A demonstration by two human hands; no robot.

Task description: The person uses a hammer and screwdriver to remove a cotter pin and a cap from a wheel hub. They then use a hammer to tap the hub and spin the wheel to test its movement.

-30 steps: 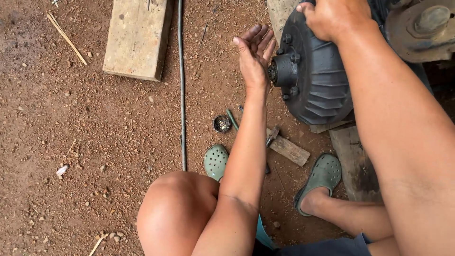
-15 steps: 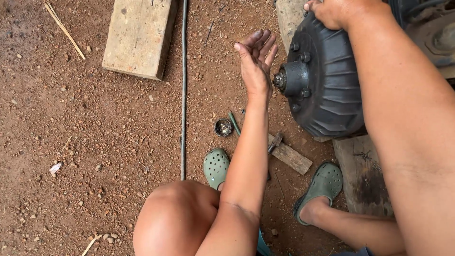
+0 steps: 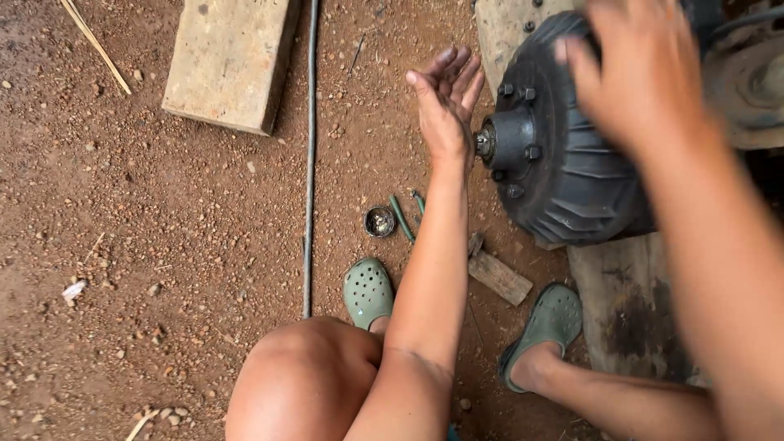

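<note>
A black ribbed brake drum (image 3: 572, 171) with a central hub (image 3: 510, 143) stands on its side at the upper right. My left hand (image 3: 445, 94) is open, palm up, right beside the hub and touching nothing I can make out. My right hand (image 3: 637, 73) is blurred, fingers spread, hovering in front of the drum's top; it holds nothing. Below the left forearm lie green-handled pliers (image 3: 404, 216) and a small round metal cap (image 3: 379, 221) on the dirt.
A wooden block (image 3: 229, 61) lies at the top left beside a long thin metal rod (image 3: 309, 155). A small wood piece (image 3: 498, 276) and a plank (image 3: 625, 302) sit under the drum. My knee (image 3: 302, 384) and green clogs (image 3: 367, 290) are at the bottom.
My right hand has lifted off the drum's top edge and moved down in front of it, blurred. The left hand stays open by the hub. The view has shifted slightly.
</note>
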